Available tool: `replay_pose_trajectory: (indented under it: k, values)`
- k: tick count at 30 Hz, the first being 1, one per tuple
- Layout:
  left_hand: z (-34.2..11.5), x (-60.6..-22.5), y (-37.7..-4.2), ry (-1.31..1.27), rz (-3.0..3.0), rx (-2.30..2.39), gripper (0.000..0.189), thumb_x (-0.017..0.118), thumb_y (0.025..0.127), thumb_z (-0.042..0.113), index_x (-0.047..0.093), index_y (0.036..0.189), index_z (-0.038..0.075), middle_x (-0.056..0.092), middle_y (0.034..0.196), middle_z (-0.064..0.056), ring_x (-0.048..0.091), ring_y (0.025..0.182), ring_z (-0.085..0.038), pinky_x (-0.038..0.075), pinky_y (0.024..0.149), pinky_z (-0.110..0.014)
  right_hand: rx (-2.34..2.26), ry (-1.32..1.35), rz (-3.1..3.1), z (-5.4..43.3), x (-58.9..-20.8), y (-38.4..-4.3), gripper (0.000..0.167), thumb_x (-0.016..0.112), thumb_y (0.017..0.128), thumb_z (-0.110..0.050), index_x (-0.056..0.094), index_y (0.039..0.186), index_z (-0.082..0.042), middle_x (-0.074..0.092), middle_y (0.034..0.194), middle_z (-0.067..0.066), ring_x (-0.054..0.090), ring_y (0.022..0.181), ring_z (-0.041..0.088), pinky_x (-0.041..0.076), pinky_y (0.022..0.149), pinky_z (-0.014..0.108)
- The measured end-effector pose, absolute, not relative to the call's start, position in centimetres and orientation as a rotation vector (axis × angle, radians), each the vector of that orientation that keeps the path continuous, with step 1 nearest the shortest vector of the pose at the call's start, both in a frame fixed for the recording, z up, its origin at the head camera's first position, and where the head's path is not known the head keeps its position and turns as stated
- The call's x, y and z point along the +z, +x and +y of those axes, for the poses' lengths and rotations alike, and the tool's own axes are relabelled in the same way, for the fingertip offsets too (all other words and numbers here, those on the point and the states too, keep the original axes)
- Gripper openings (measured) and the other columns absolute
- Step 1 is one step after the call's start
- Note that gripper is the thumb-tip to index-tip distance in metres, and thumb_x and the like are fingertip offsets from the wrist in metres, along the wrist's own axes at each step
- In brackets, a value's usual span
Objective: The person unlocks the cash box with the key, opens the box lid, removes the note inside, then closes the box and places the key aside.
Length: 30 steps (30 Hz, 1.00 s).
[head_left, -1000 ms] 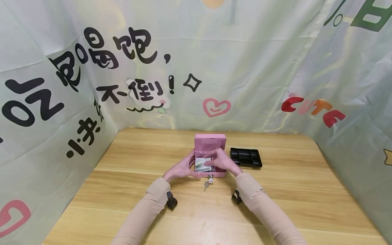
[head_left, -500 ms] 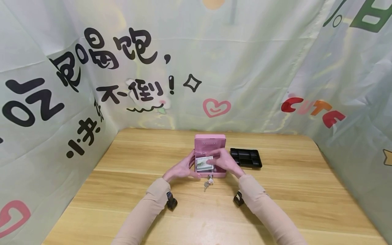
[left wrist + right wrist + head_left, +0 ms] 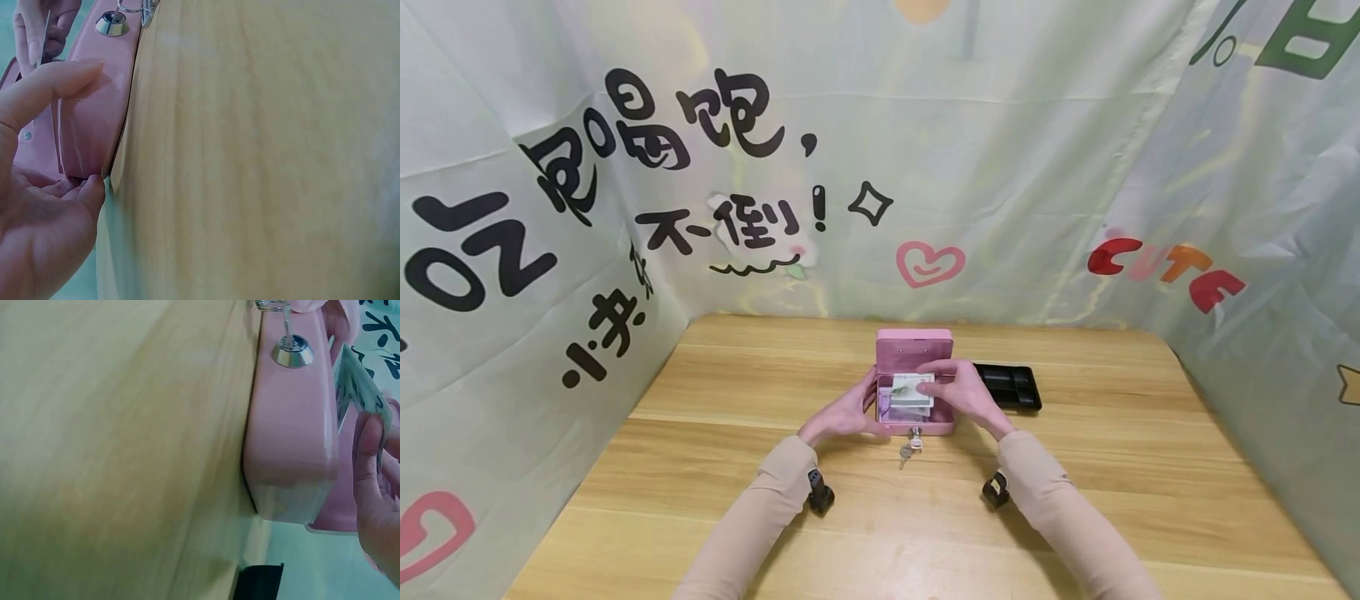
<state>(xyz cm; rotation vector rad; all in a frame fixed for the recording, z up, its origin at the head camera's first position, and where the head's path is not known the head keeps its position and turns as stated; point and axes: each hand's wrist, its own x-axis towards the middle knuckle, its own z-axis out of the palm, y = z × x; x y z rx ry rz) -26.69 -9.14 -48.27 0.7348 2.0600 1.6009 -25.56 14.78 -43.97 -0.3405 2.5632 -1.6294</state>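
Right hand [image 3: 967, 392]; green banknote [image 3: 906, 392] between fingers

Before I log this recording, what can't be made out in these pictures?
Head view: left end of the black tray, behind the right hand.
Head view: notes in the pink box, partly covered by the held banknote; print too small.
Left wrist view: the keys, cut off by the top edge.
Left wrist view: left hand, cut off by left edge.

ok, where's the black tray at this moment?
In the head view, the black tray lies on the table to the right of the open pink box, its left end partly hidden by the right hand.
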Motion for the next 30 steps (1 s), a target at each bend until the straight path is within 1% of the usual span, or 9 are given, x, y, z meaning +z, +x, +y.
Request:
replay_pose_trajectory:
  k: [2, 7, 13, 18, 19, 23, 25, 26, 30]
  values:
    - [-9.2, -48.3, -26.7, 0.730, 2.071, 1.590, 0.125, 0.079, 0.069, -0.012, 0.002, 0.163, 0.015, 0.013, 0.170, -0.014, 0.015, 0.157, -0.036, 0.014, 0.131, -0.048, -1.654, -0.325, 2.551, 15.0, -43.8, -25.4, 0.035, 0.076, 0.086, -0.009, 0.071, 0.119, 0.002, 0.073, 0.114, 0.023, 0.074, 0.091, 0.017, 0.064, 0.078, 0.032]
    - [-9.2, -48.3, -26.7, 0.724, 2.075, 1.580, 0.126, 0.077, 0.067, -0.013, 0.000, 0.163, 0.014, 0.010, 0.171, -0.015, 0.014, 0.157, -0.037, 0.013, 0.131, -0.049, -1.658, -0.295, 2.550, 15.8, -43.3, -24.9, 0.034, 0.076, 0.087, -0.010, 0.072, 0.120, -0.001, 0.074, 0.114, 0.021, 0.069, 0.087, 0.009, 0.061, 0.075, 0.029]
    - [-9.3, -48.3, -26.7, 0.759, 2.053, 1.595, 0.125, 0.076, 0.068, -0.012, -0.002, 0.163, 0.012, 0.007, 0.170, -0.017, 0.011, 0.157, -0.038, 0.011, 0.131, -0.050, -1.650, -0.317, 2.559, 17.2, -42.7, -24.2, 0.037, 0.077, 0.087, -0.014, 0.071, 0.122, -0.001, 0.073, 0.113, 0.021, 0.065, 0.082, 0.007, 0.057, 0.068, 0.028]
    - [-9.3, -48.2, -26.6, 0.748, 2.058, 1.593, 0.123, 0.076, 0.068, -0.013, 0.000, 0.163, 0.010, 0.008, 0.170, -0.018, 0.012, 0.157, -0.039, 0.011, 0.131, -0.050, -1.627, -0.334, 2.580, 18.4, -42.3, -23.6, 0.037, 0.077, 0.088, -0.017, 0.071, 0.122, -0.003, 0.073, 0.110, 0.019, 0.062, 0.079, 0.006, 0.054, 0.066, 0.027]
    - [-9.3, -48.1, -26.6, 0.738, 2.064, 1.593, 0.123, 0.076, 0.068, -0.012, 0.000, 0.163, 0.009, 0.007, 0.170, -0.019, 0.012, 0.157, -0.039, 0.011, 0.131, -0.051, -1.630, -0.324, 2.579, 18.6, -42.3, -23.5, 0.037, 0.077, 0.088, -0.017, 0.071, 0.122, -0.003, 0.073, 0.111, 0.020, 0.063, 0.080, 0.005, 0.056, 0.068, 0.027]
    - [-9.2, -48.1, -26.5, 0.693, 2.078, 1.580, 0.125, 0.077, 0.069, -0.011, -0.002, 0.163, 0.010, 0.004, 0.171, -0.016, 0.009, 0.158, -0.036, 0.011, 0.131, -0.047, -1.639, -0.308, 2.566, 19.6, -42.1, -23.1, 0.042, 0.077, 0.088, -0.017, 0.069, 0.125, 0.001, 0.069, 0.125, 0.024, 0.065, 0.083, 0.001, 0.059, 0.072, 0.025]
    - [-9.2, -48.2, -26.5, 0.688, 2.080, 1.574, 0.125, 0.077, 0.070, -0.011, -0.003, 0.163, 0.010, 0.002, 0.171, -0.015, 0.008, 0.158, -0.035, 0.011, 0.132, -0.046, -1.649, -0.304, 2.553, 20.1, -42.1, -23.0, 0.044, 0.077, 0.088, -0.016, 0.067, 0.126, 0.003, 0.067, 0.128, 0.026, 0.068, 0.085, 0.001, 0.061, 0.074, 0.026]
    - [-9.2, -48.2, -26.5, 0.688, 2.081, 1.572, 0.125, 0.077, 0.070, -0.011, -0.004, 0.163, 0.010, 0.001, 0.171, -0.015, 0.008, 0.158, -0.034, 0.011, 0.132, -0.045, -1.651, -0.307, 2.549, 20.3, -42.1, -22.9, 0.045, 0.077, 0.087, -0.016, 0.067, 0.126, 0.003, 0.068, 0.127, 0.026, 0.068, 0.084, 0.001, 0.061, 0.074, 0.026]
    - [-9.2, -48.3, -26.5, 0.702, 2.079, 1.577, 0.124, 0.077, 0.070, -0.011, -0.003, 0.162, 0.008, 0.001, 0.171, -0.016, 0.008, 0.158, -0.035, 0.011, 0.132, -0.046, -1.662, -0.298, 2.529, 21.3, -42.2, -22.6, 0.044, 0.077, 0.087, -0.013, 0.067, 0.125, 0.005, 0.073, 0.112, 0.024, 0.068, 0.080, 0.002, 0.062, 0.071, 0.026]
